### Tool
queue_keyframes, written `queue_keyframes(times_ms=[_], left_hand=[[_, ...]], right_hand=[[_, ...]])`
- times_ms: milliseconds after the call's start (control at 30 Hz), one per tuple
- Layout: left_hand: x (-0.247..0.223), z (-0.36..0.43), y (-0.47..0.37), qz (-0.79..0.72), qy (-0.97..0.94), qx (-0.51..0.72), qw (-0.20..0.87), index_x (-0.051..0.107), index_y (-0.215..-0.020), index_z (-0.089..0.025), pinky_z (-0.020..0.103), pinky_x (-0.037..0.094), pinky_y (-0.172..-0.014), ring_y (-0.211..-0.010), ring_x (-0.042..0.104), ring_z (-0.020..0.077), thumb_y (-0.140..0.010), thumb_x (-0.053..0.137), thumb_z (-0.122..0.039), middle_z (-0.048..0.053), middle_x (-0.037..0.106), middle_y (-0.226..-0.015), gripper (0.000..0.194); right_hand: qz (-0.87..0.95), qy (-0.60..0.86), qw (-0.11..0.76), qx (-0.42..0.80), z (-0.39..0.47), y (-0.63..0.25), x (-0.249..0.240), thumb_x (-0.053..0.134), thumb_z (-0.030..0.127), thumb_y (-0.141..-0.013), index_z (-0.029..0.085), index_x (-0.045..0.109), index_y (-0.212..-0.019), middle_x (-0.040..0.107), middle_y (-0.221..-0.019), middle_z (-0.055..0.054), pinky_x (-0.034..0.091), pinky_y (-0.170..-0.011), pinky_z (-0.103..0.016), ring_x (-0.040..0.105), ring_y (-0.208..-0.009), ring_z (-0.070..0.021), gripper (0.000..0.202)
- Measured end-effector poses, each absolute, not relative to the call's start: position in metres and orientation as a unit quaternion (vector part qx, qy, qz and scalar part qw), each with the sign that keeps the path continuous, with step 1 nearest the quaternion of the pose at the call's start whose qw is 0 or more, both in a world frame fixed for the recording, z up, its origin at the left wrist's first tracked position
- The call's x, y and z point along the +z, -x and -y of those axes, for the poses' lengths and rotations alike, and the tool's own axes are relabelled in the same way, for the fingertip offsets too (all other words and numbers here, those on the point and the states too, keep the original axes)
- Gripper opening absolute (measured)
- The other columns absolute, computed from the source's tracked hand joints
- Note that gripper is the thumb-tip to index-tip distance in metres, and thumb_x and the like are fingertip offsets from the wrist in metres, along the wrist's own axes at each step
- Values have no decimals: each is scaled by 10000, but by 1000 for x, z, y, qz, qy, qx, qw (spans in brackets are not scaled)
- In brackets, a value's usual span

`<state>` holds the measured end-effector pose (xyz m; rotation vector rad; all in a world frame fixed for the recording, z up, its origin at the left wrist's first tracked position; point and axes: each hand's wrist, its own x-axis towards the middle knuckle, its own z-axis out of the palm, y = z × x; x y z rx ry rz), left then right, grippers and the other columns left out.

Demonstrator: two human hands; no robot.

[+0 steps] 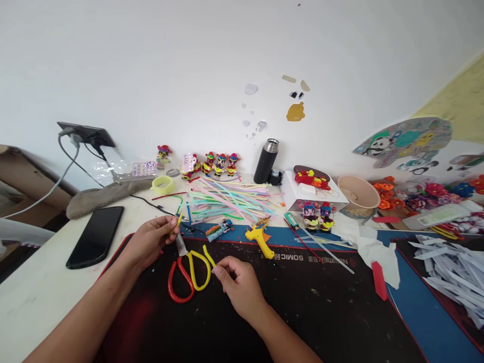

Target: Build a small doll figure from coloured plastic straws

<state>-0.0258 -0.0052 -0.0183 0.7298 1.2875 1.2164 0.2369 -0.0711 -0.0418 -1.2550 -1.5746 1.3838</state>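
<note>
left-hand piece: short yellow piece (179, 220), slim, its tip poking up past the fingertips; fuzzy or smooth, cannot tell
right-hand strip: yellow strip (208, 255), slim, lightly bent, same bright yellow, upper end free
where: both above the black mat; strip just beside the yellow scissor handle, piece above the blades
left hand (167, 233): thumb and finger pinched on the short yellow piece
right hand (237, 281): thumb and forefinger pinched on the lower end of the yellow strip
scissors (180, 278): between the hands, one red loop, one yellow loop, metal blades pointing away, tips hidden near the left hand
glue gun (260, 239): yellow, beyond the right hand, on the mat's blue border
pastel strips (230, 199): loose pile, pink, green, blue, white
phone (96, 237): black, dark screen, left side of table
black bottle (266, 162): upright near wall, beside its cap
</note>
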Motion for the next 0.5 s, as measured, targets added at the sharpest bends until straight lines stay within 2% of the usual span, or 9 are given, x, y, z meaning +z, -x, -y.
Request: queue_keyframes(times_ms=[200,500], left_hand=[[-19,6,27,-539,-344,491,592,626,-617,-164,186,315,-454,-506,402,79,-630,945,-524,-18,542,-565,481],[-25,9,23,-523,-372,492,589,562,-670,-192,208,233,-456,-485,316,79,-713,873,-625,-64,453,-532,535]], right_hand=[[611,484,338,528,70,-237,-43,643,401,-977,187,749,-870,582,-626,29,393,-579,-236,535,-567,-126,262],[631,478,342,507,71,-237,-47,645,372,-975,187,756,-866,602,-627,29,393,-596,-240,542,-580,-128,242]])
